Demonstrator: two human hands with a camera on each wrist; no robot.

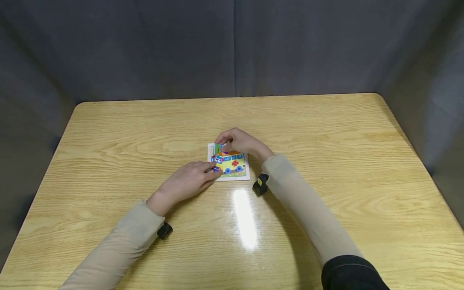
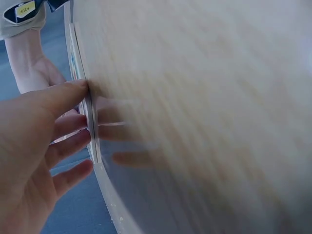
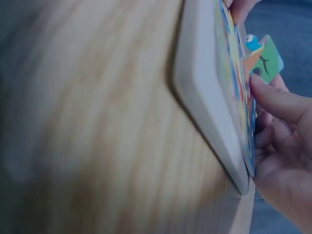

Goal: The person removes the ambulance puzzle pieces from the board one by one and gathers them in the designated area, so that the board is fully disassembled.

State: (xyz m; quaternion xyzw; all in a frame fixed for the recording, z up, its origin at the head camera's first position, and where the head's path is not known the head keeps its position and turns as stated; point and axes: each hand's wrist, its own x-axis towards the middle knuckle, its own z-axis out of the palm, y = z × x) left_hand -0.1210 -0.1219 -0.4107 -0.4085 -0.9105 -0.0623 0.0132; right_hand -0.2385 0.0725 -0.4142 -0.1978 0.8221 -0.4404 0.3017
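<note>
A small jigsaw puzzle in a white-rimmed tray (image 1: 237, 178) lies on the table, showing a yellow bus with blue wheels and a red cross. My right hand (image 1: 241, 141) pinches a green puzzle piece (image 3: 268, 63) between thumb and fingers; the right wrist view has it tilted up from the picture. Over the tray's lower left corner, my left hand (image 1: 188, 178) rests its extended fingertips on the puzzle. In the left wrist view, the left fingers (image 2: 68, 141) lie along the tray's thin edge. The right hand covers the top of the picture.
The tray lies near the middle of a wood-grain table (image 1: 145, 133). Dark grey curtains (image 1: 181, 48) stand behind it and at both sides. A black wrist camera (image 1: 260, 184) hangs under the right sleeve, and another wrist camera (image 1: 164, 230) under the left.
</note>
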